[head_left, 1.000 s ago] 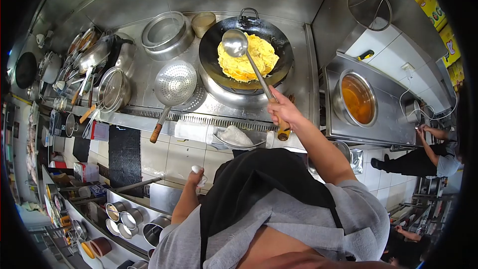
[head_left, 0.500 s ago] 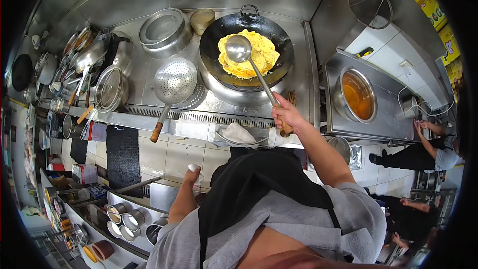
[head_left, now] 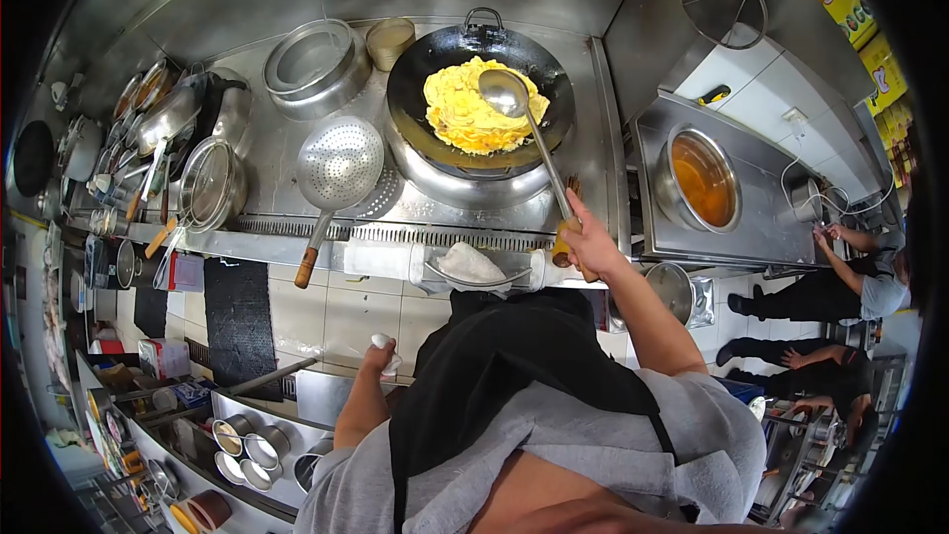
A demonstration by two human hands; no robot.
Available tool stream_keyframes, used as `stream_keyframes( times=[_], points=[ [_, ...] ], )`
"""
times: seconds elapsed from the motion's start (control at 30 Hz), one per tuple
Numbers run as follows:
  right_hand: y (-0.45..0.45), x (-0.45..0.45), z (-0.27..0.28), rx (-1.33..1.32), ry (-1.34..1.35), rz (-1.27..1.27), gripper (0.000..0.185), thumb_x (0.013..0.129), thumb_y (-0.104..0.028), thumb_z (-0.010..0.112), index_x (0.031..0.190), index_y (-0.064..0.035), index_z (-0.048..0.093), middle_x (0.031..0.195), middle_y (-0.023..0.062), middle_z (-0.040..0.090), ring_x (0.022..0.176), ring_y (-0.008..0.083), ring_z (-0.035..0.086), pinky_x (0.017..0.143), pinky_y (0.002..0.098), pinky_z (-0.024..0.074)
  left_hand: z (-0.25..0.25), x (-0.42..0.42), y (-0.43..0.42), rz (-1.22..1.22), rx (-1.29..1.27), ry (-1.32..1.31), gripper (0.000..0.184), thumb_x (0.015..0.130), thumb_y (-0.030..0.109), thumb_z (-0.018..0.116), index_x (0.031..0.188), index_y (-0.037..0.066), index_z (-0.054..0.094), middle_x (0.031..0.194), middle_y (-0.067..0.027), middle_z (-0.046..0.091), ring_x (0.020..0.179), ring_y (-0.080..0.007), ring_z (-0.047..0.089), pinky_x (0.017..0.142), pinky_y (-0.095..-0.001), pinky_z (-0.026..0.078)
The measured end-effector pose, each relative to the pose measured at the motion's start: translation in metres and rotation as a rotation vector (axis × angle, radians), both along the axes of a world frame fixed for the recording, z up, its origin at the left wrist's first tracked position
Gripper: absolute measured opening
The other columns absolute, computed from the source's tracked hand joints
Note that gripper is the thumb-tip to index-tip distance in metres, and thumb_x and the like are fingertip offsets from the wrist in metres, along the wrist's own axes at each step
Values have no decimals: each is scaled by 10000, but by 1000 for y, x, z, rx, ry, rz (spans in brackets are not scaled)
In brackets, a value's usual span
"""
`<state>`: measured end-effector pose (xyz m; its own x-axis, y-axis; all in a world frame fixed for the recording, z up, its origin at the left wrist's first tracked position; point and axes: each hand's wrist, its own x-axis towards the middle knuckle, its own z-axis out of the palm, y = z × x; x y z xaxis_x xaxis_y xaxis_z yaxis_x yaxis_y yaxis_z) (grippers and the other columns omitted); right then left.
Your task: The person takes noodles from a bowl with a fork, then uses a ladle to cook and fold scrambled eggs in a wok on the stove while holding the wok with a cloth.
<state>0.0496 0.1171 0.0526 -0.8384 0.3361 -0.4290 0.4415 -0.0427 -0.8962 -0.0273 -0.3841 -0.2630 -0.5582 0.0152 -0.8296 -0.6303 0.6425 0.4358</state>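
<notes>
Right hand [head_left: 593,245]: closed round ladle [head_left: 506,95] handle, right of centre
Ladle: bowl has shifted to right side of egg [head_left: 463,107]; a different part of egg now under it; contact unclear
Egg: yellow, loose folded heap in wok [head_left: 555,87], upper centre
Wok: on stove [head_left: 263,160], loop handle at far rim
Left hand [head_left: 375,357]: lower left of centre, gripping white cloth [head_left: 382,340], well apart from wok
Skimmer [head_left: 339,163]: left of wok, handle over stove's front edge
Bowl [head_left: 668,201]: right, orange liquid inside
Co-workers: two, far right
</notes>
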Motion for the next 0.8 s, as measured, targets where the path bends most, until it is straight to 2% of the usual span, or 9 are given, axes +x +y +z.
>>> stream_keyframes(
  times=[0.13,0.27,0.33,0.4,0.5,0.63,0.7,0.73,0.8],
  points=[
    [-1,7,8,-78,43,-54,805,899,9,516,1569,-168,107,746,22,477,476,106,450,427,275,404,-13,2,-9,38,30,47,602,825,532,677,1152,31,620,955,-134,676,770,-279,673,540,-459,541],
    [14,1,6,-180,12,-99,802,898,10,514,1569,-164,111,754,36,496,495,107,466,432,281,413,-13,14,-9,102,16,-15,587,830,537,669,1132,36,625,934,-127,678,745,-276,670,517,-453,528],
    [15,-5,5,-69,7,-72,802,900,3,512,1570,-166,104,761,48,511,504,112,474,437,280,418,-17,19,-11,82,34,-42,565,830,547,668,1097,50,631,911,-108,675,697,-264,660,489,-444,511],
    [11,-7,11,-48,43,-121,802,899,-8,515,1570,-166,103,760,48,515,499,117,474,443,274,421,17,26,-4,104,20,-46,559,831,550,668,1075,48,633,902,-103,672,681,-255,656,487,-438,508],
    [18,-7,12,-148,87,-171,808,898,-11,522,1570,-167,101,760,44,518,498,117,474,445,272,421,31,30,0,128,17,-40,543,833,551,669,1053,56,635,888,-96,667,663,-242,648,485,-428,505],
    [44,-23,-12,-206,64,-154,818,892,-17,529,1570,-170,98,757,42,519,497,118,473,440,278,420,-15,39,-23,85,61,-46,519,844,530,671,1060,59,634,888,-98,665,684,-228,647,509,-413,504],
    [45,-42,-17,96,35,-34,826,889,-27,533,1570,-185,93,749,37,514,497,117,475,430,282,419,-53,42,-36,100,61,-55,515,849,521,670,1059,52,634,888,-99,664,692,-222,646,516,-409,500],
    [41,-49,-14,95,40,-34,826,889,-27,533,1570,-185,93,749,37,514,497,117,475,430,282,419,-60,40,-38,112,60,-67,512,854,513,669,1058,44,634,888,-101,663,701,-215,646,523,-406,497],
    [27,-60,0,-153,76,-136,828,884,-36,532,1569,-200,97,736,28,503,495,118,475,424,286,416,-17,38,-24,145,34,-75,520,856,508,670,1047,26,635,884,-105,664,711,-215,646,545,-400,500]
  ],
)
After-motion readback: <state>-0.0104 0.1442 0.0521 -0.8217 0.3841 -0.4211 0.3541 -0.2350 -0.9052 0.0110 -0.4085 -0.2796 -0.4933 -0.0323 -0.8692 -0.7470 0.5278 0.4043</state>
